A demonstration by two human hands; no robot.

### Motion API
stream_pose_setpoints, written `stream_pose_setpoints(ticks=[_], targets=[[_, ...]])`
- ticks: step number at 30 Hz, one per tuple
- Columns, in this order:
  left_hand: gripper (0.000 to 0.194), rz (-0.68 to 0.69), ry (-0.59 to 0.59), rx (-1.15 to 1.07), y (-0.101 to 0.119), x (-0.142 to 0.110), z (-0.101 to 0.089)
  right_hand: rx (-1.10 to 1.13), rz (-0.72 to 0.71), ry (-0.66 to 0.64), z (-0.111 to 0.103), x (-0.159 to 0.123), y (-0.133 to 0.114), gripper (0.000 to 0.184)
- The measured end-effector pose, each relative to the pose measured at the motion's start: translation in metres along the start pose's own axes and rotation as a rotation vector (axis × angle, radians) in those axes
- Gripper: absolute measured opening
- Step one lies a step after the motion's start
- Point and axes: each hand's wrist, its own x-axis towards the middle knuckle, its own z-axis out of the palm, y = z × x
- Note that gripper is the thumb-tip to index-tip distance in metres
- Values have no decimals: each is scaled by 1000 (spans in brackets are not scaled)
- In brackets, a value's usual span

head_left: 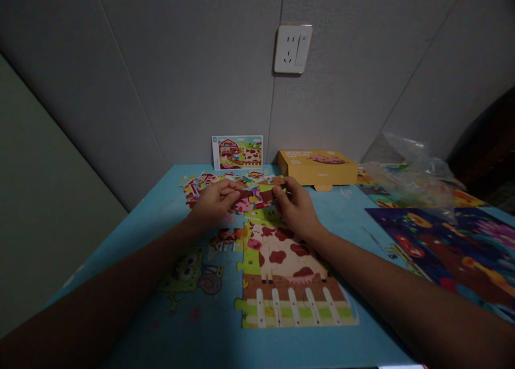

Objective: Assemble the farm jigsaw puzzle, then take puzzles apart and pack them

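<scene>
My left hand [213, 201] is closed in a pinch at the edge of a puzzle piece with brown and pink on it [242, 204]. Facing it, my right hand [296, 207] pinches a green and brown puzzle piece [265, 192] between thumb and fingers. The two pieces are close together; I cannot tell whether they are joined. Below my hands lies a joined puzzle section [289, 256] showing a spotted cow and a white fence. A loose piece with a red and brown figure [226, 239] sits at its left edge. Behind my left hand spreads a heap of loose pieces [193, 187].
Against the wall leans a farm picture card [238, 153]. A yellow box [317, 168] stands right of it. Farther right are a clear plastic bag [418, 181] and a dark blue picture puzzle [446, 251]. The tabletop [153, 219] is light blue with printed cartoons.
</scene>
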Motion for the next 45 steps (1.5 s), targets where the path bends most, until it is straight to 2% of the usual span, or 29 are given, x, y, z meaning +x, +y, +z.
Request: stream_pose_setpoints(ticks=[3, 6, 10, 15, 18, 21, 24, 27, 30, 32, 34, 36, 39, 42, 44, 45], targets=[[22, 86, 7, 139, 4, -1, -2, -59, -46, -72, 0, -2, -7, 17], [19, 153, -84, 304, 7, -3, -4, -114, -22, -194, 0, -3, -10, 18], [25, 192, -158, 451, 9, -5, -5, -192, 4, -267, 1, -4, -12, 21], [34, 265, -195, 393, 9, -8, -3, -281, -43, -336, -1, -5, -18, 12], [42, 267, -221, 286, 11, -10, -3, -248, -51, -317, -2, -4, -17, 13], [41, 247, -152, 286, 10, -7, -7, -209, 16, -220, -4, 0, -11, 16], [36, 192, 33, 398, 3, 2, -15, -222, 68, -72, -9, 7, -1, 19], [33, 55, 229, 629, -8, 10, -25, -261, 131, 44, -16, 15, 9, 21], [41, -159, 328, 888, -16, 13, -34, -302, 183, 83, -21, 21, 18, 21], [50, -288, 328, 977, -18, 13, -37, -321, 202, 76, -22, 23, 21, 21], [57, -370, 260, 1011, -21, 12, -38, -321, 196, 53, -22, 23, 22, 21], [55, -395, 170, 1022, -25, 12, -39, -302, 171, 22, -21, 23, 22, 20], [47, -350, 115, 1005, -33, 15, -42, -302, 134, -19, -18, 21, 20, 18], [40, -309, 142, 961, -37, 18, -45, -295, 109, -51, -17, 19, 17, 18], [38, -209, 171, 902, -31, 18, -45, -260, 72, -87, -15, 17, 12, 20], [38, -118, 172, 855, -26, 17, -43, -245, 46, -114, -15, 16, 9, 20]])
